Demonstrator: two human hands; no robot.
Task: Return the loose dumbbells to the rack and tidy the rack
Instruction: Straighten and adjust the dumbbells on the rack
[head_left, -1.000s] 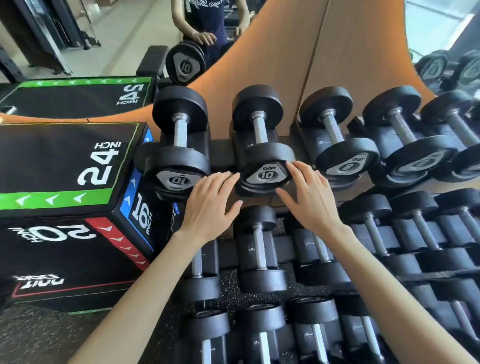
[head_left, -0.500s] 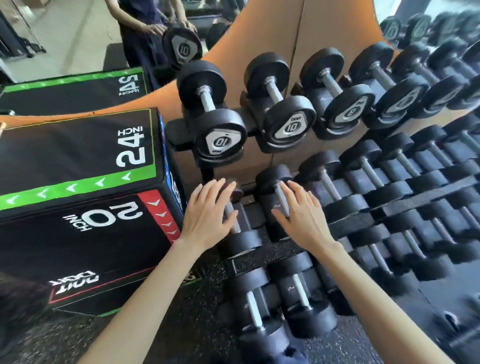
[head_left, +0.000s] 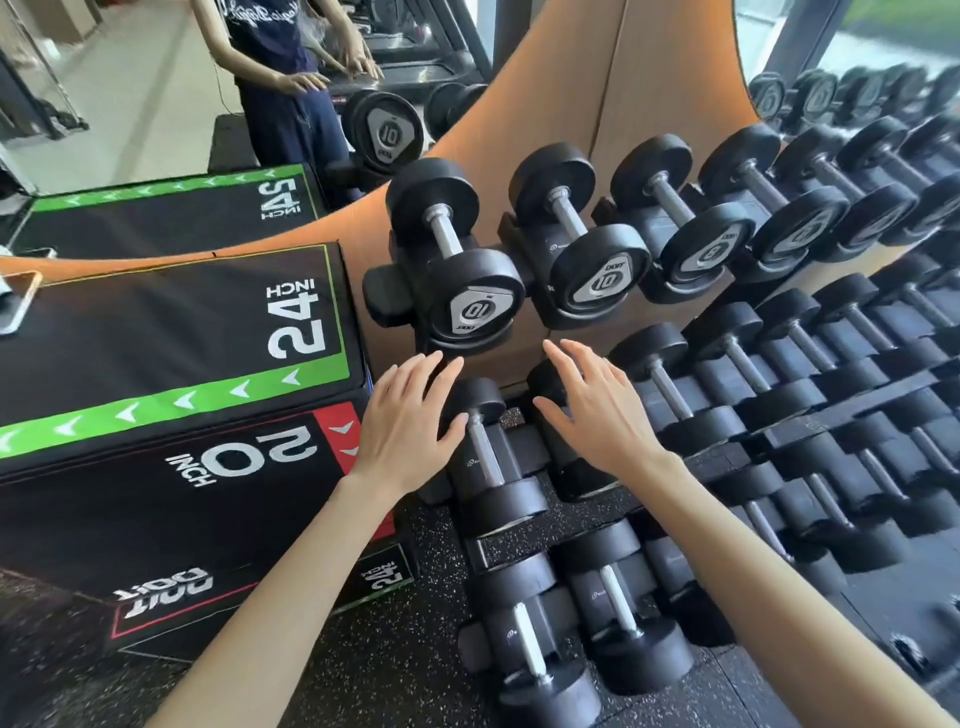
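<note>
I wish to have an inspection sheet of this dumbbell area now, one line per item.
Surface: black speckled rubber floor.
Job's things: left black round-headed dumbbell marked 10 and second dumbbell marked 10 sit on the top row of the black tiered rack; lower rows hold dumbbells.
Clutter: flat pale object at the frame's left edge, unidentified.
Grippers: left hand and right hand open, fingers spread over the middle row's leftmost dumbbells; contact unclear.
Cables: nothing seen.
Surroundings: black padded jump box with green and red bands; orange curved panel; mirror.

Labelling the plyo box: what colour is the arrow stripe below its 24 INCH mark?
Green stripe, head view.
</note>
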